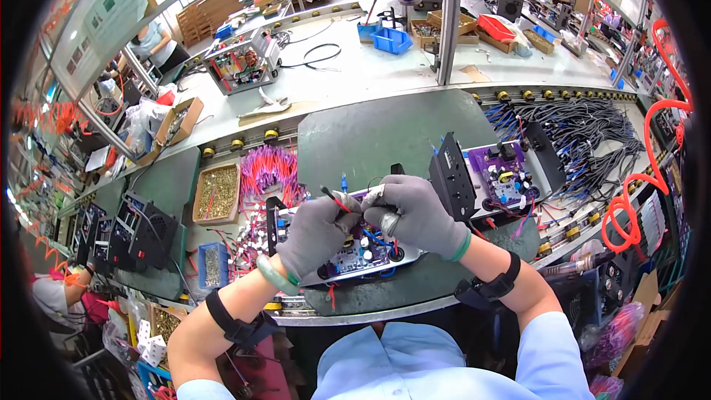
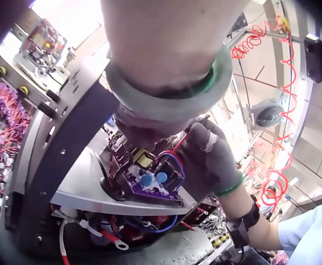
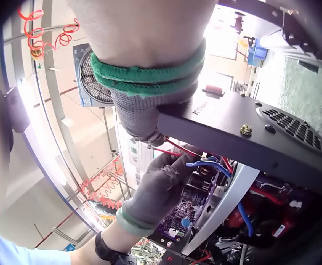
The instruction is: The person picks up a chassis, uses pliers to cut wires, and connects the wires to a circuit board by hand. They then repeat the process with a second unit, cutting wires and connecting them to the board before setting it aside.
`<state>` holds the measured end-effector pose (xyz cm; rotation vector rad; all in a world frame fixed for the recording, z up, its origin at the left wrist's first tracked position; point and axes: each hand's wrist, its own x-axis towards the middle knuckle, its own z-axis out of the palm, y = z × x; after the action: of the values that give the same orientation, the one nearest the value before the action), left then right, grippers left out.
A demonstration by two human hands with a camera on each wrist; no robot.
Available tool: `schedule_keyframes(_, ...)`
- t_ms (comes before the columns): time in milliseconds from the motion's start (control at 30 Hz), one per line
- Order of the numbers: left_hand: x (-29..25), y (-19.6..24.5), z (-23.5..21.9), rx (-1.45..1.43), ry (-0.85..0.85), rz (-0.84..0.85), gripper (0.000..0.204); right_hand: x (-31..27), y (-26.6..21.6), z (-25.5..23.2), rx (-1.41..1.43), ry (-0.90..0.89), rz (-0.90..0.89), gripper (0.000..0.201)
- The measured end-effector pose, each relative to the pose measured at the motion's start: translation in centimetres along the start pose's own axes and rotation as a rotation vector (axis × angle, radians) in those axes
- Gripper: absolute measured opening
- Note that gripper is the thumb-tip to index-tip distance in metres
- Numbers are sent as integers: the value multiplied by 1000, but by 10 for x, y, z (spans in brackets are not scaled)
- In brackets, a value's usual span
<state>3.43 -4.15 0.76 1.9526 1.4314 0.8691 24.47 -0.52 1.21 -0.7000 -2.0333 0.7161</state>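
Note:
Two grey-gloved hands meet over an open device with a purple circuit board (image 1: 378,253) in the head view. The left hand (image 1: 317,231) pinches a red wire (image 1: 341,205) with a black end. Close beside it, the right hand (image 1: 416,216) has curled fingers at the wires, its fingertips wrapped in silvery tape. Blue wires (image 1: 379,238) loop below the fingers. In the left wrist view the red wire (image 2: 179,143) runs between the hands above the board (image 2: 155,190). In the right wrist view red wires (image 3: 183,148) reach the right hand (image 3: 140,116), beside a black vented panel (image 3: 249,124).
A second open device (image 1: 506,174) stands at the right, near bundled black and blue cables (image 1: 578,141). At the left are a box of brass parts (image 1: 217,194), pink-purple wires (image 1: 268,170) and a blue bin (image 1: 213,265). A red coiled hose (image 1: 622,215) hangs at the right.

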Motion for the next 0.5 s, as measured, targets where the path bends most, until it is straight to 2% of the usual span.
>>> schedule_keyframes(100,3,11,-4,108,-65,-19,12,-1,0,1,-17,-6,-5,12)
schedule_keyframes(167,5,3,-4,46,-82,-24,10,0,-1,0,-2,-8,15,12)
schedule_keyframes(233,4,-8,-1,-27,-2,57,9,1,0,0,-13,4,-17,12)
schedule_keyframes(367,3,-8,-1,-76,-12,48,9,0,1,0,-13,20,-59,12)
schedule_keyframes(433,3,-5,-1,-160,-37,-54,8,0,2,1,-6,19,-47,12)
schedule_keyframes(500,3,-2,0,-116,-42,-31,7,-1,3,2,4,17,-30,13)
